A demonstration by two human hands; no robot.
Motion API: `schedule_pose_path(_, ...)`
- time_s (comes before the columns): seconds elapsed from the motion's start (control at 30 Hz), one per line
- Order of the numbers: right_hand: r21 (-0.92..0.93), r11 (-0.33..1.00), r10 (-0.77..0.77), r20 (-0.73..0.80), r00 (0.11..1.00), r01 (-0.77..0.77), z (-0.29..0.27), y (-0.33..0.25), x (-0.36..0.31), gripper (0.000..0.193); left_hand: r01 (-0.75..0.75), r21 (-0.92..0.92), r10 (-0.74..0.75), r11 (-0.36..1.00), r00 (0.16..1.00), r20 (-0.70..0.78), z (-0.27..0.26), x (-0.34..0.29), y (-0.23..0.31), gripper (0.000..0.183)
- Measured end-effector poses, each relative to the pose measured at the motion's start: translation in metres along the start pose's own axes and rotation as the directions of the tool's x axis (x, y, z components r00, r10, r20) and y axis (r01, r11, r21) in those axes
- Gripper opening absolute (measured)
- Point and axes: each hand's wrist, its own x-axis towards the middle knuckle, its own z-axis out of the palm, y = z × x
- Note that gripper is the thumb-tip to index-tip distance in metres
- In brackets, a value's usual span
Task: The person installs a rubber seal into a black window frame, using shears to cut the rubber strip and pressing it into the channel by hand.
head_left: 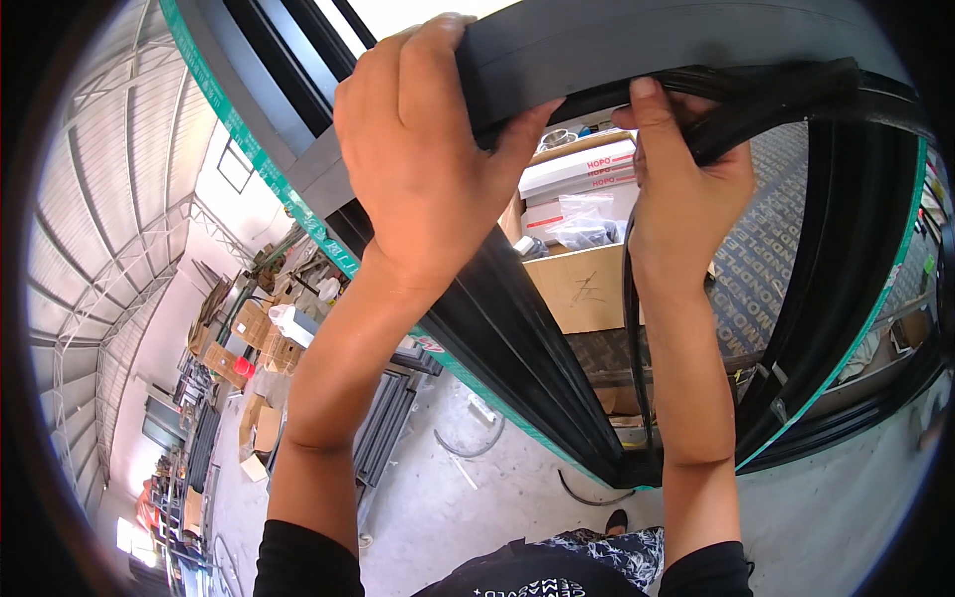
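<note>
Across the top of the head view runs the grey upper bar of a large window frame [597, 50], with green tape along its outer edges. My left hand [423, 164] is wrapped over this bar, fingers on its face and thumb at its lower edge. To its right, my right hand [686, 204] is closed on a black rubber sealing strip [771, 109], with the thumb up against the underside of the bar. Part of the strip trails off to the right along the bar. A thin black length [634, 348] hangs down beside my right wrist.
Through the frame opening show a cardboard box [577, 289] with white cartons and a clear plastic bag, and a printed brown board [756, 249]. On the floor at left lie stacked grey profiles [388, 418], an open carton [261, 428] and a curved strip piece [477, 438].
</note>
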Motion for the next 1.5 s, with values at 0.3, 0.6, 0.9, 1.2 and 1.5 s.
schedule_pose_path(0.3, -0.024, 1.0, 0.021, 0.003, 1.0, -0.021, -0.002, -0.002, -0.002, 0.013, -0.089, -0.011, 0.088, 0.996, 0.95, 0.3, -0.024, -0.001, -0.019, 0.068)
schedule_pose_path(0.6, 0.127, 0.99, 0.077, -0.149, 0.986, -0.058, -0.036, -0.039, 0.015, 0.012, -0.029, -0.057, 0.051, 0.998, 0.9, 0.432, -0.04, 0.016, -0.01, 0.07)
schedule_pose_path(0.9, 0.004, 0.998, -0.066, -0.065, 0.996, 0.066, -0.05, -0.042, 0.038, 0.012, -0.078, -0.166, 0.11, 0.983, 0.974, 0.197, 0.006, 0.048, 0.034, 0.064)
schedule_pose_path(1.2, 0.126, 0.992, -0.01, -0.039, 0.999, 0.015, -0.05, -0.025, 0.052, 0.008, -0.086, -0.104, 0.101, 0.991, 0.984, 0.145, 0.014, 0.054, 0.04, 0.062)
schedule_pose_path(1.5, -0.007, 1.0, -0.028, 0.017, 0.999, 0.028, -0.052, -0.026, 0.054, 0.011, -0.057, -0.077, 0.067, 0.995, 0.99, 0.127, 0.017, 0.049, 0.04, 0.06)
